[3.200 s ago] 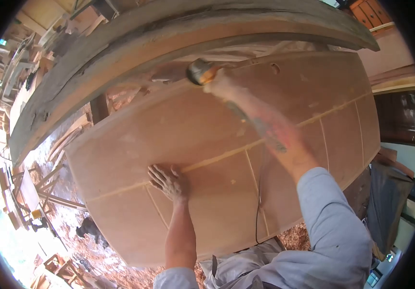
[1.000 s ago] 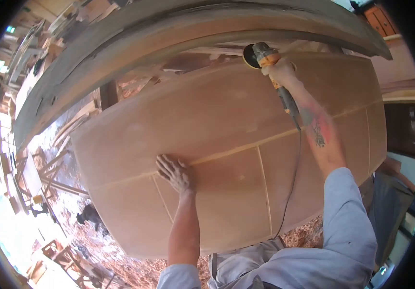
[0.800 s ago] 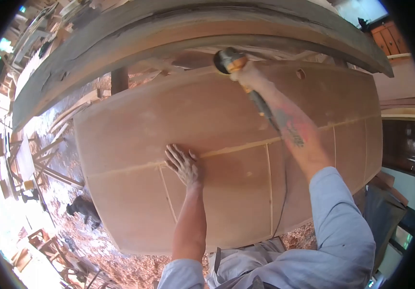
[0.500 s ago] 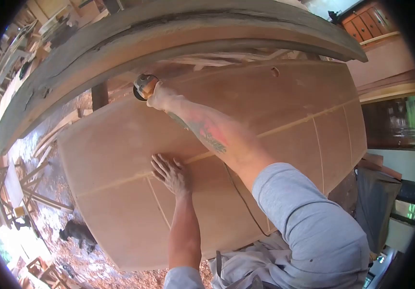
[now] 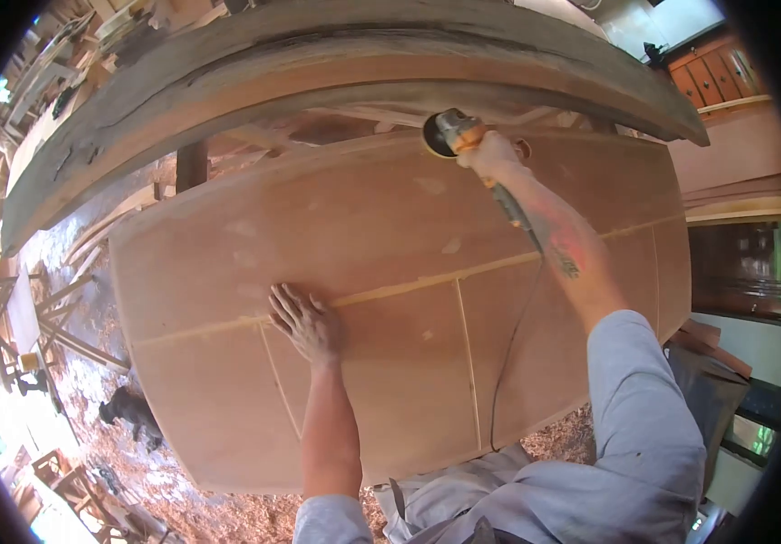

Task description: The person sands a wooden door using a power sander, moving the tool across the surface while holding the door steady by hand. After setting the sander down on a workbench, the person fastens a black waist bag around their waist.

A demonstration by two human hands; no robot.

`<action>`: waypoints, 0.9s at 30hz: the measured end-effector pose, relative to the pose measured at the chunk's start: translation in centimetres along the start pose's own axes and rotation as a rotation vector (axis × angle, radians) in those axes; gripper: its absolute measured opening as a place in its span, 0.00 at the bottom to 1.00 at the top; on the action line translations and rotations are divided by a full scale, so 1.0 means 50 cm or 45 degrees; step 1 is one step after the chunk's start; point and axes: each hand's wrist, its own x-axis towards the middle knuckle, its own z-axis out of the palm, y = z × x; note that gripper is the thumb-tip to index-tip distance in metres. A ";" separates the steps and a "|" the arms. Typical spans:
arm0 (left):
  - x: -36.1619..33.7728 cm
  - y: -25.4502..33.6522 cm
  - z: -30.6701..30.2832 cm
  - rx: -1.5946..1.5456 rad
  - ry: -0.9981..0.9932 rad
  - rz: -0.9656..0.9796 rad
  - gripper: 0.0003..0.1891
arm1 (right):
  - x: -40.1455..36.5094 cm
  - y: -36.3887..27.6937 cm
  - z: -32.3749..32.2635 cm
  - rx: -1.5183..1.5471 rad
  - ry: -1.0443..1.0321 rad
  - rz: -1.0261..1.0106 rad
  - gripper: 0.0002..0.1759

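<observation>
My right hand (image 5: 494, 158) is wrapped round an orange and grey angle grinder (image 5: 454, 132) with a round disc. The disc sits at the far edge of a large brown wooden panel (image 5: 381, 218). From the tool's rear, a dark cord (image 5: 510, 344) trails over the wood toward my body. My left hand (image 5: 304, 325) lies flat on the panel with fingers apart, beside a pale strip (image 5: 400, 290) running lengthwise. Thin pale lines cross the near half, and lighter patches show on the far half.
A thick, rough-edged slab (image 5: 363, 54) stretches across beyond the panel. Wood shavings (image 5: 227, 517) cover the floor. A black animal (image 5: 132, 417) is at the left, near wooden stands (image 5: 78, 340). Orange-brown drawers (image 5: 708, 72) stand at the back right.
My right hand has swept the angle grinder rightward along the panel's far edge, the cord shifting with it. My left hand stays flat in nearly the same place.
</observation>
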 end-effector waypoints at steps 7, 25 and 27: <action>0.003 -0.007 0.012 0.020 0.083 0.028 0.30 | 0.093 0.218 -0.076 0.071 0.211 0.082 0.33; 0.007 -0.042 0.017 -0.120 0.139 0.069 0.28 | -0.023 -0.101 0.052 0.253 -0.111 -0.132 0.24; 0.008 -0.039 0.018 -0.069 0.105 0.037 0.28 | 0.000 -0.008 0.003 0.285 -0.119 -0.036 0.24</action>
